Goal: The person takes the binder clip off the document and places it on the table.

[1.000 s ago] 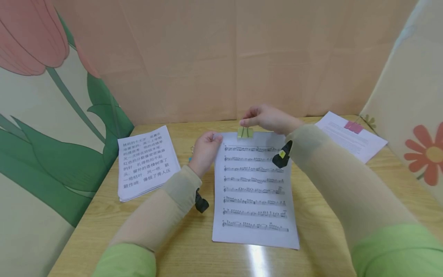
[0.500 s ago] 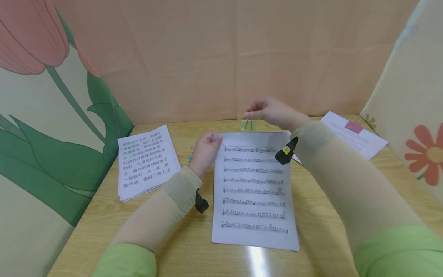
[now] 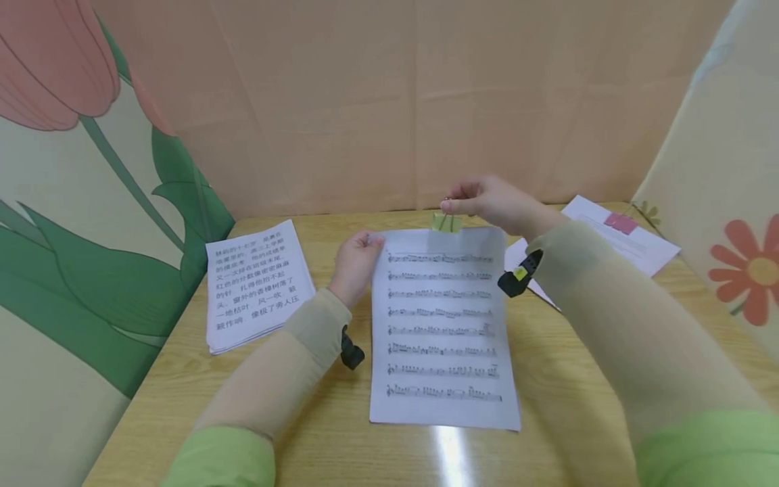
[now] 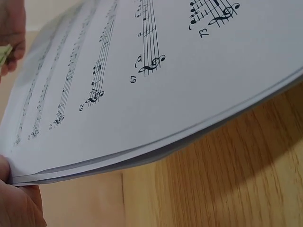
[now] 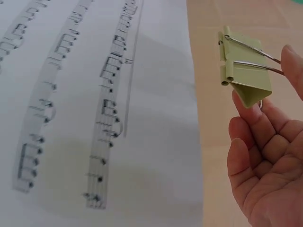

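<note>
A stack of printed sheet music [image 3: 441, 325] is held up at a tilt over the table. My left hand [image 3: 356, 267] pinches its upper left edge, thumb on the front; in the left wrist view several layered page edges show. Just beyond the top edge, my right hand [image 3: 502, 203] pinches a yellow-green binder clip [image 5: 246, 61] by its wire handles. The right wrist view shows the clip apart from the paper [image 5: 161, 104], with the thumb on one handle and fingers behind the other. In the head view the clip's lower edge sits right at the top margin.
On the left of the wooden table [image 3: 328, 446] lies a stack of pages with large Chinese text [image 3: 258, 284]. At the back right are papers [image 3: 599, 230] with a pink binder clip [image 3: 621, 223]. Fabric walls [image 3: 316, 101] enclose the back and sides.
The binder clip, earlier overlapping the sheet's top, has risen away from it and moved right with my right hand. The sheet music has shifted slightly left and up.
</note>
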The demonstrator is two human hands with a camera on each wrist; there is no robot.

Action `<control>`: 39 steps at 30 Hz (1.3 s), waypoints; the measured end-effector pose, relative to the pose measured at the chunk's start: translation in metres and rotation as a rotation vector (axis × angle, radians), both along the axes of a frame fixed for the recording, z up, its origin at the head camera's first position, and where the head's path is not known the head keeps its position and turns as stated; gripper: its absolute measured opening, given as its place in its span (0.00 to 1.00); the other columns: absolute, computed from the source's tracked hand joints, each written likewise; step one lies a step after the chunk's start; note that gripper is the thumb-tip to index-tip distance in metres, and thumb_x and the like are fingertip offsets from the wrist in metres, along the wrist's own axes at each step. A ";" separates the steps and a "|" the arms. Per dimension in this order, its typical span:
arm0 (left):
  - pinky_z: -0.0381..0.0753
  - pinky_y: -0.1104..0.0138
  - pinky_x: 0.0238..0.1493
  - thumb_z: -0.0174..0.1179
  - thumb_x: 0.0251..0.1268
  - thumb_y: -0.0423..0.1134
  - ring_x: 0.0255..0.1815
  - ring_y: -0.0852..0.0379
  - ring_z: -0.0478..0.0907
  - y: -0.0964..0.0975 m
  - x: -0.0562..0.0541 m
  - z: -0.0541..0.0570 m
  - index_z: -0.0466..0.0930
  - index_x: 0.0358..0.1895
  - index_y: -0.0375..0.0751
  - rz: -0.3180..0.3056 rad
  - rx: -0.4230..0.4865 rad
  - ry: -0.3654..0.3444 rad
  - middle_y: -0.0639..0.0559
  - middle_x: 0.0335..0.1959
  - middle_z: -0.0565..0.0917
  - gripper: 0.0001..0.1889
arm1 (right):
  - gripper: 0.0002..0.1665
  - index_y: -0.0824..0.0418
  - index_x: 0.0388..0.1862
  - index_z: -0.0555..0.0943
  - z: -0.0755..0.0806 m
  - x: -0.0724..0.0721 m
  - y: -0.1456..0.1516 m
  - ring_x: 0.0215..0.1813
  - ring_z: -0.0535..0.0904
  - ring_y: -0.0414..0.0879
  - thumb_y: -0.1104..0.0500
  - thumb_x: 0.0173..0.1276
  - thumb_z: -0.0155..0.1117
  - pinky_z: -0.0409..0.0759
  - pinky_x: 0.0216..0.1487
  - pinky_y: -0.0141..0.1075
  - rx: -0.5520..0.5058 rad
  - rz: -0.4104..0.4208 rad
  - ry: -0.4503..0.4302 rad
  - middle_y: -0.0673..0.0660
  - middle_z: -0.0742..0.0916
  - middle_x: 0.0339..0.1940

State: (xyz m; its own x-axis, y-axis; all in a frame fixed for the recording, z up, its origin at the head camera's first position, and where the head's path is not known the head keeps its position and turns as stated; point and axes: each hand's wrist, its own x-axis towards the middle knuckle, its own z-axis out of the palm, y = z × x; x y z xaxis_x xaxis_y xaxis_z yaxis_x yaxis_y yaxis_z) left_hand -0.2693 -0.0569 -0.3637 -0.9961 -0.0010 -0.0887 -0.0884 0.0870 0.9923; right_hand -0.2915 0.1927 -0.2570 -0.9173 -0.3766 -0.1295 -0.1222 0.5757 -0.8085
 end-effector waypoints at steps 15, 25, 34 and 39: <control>0.80 0.64 0.42 0.54 0.72 0.42 0.39 0.53 0.81 -0.010 -0.019 -0.006 0.79 0.47 0.42 0.062 -0.051 0.038 0.48 0.40 0.83 0.10 | 0.24 0.65 0.52 0.76 -0.025 0.016 0.020 0.55 0.70 0.54 0.48 0.67 0.65 0.59 0.64 0.55 -0.040 -0.013 -0.017 0.61 0.81 0.48; 0.80 0.66 0.34 0.55 0.71 0.43 0.34 0.53 0.80 -0.015 -0.031 -0.013 0.80 0.47 0.42 0.103 -0.071 0.025 0.47 0.38 0.84 0.10 | 0.25 0.68 0.55 0.75 -0.053 0.026 0.039 0.57 0.70 0.54 0.51 0.68 0.64 0.60 0.64 0.55 -0.062 0.001 -0.041 0.60 0.81 0.49; 0.80 0.63 0.38 0.54 0.72 0.45 0.37 0.53 0.80 -0.017 -0.037 -0.019 0.79 0.48 0.45 0.116 -0.097 0.005 0.50 0.39 0.83 0.11 | 0.28 0.67 0.55 0.75 -0.080 0.033 0.059 0.58 0.69 0.55 0.46 0.67 0.63 0.61 0.63 0.53 -0.039 0.005 -0.120 0.61 0.80 0.51; 0.80 0.64 0.39 0.54 0.72 0.43 0.36 0.53 0.80 -0.014 -0.042 -0.024 0.79 0.46 0.43 0.126 -0.104 0.028 0.49 0.38 0.83 0.10 | 0.35 0.64 0.58 0.74 -0.092 0.038 0.068 0.62 0.68 0.57 0.39 0.65 0.63 0.60 0.65 0.60 0.041 -0.019 -0.158 0.61 0.78 0.55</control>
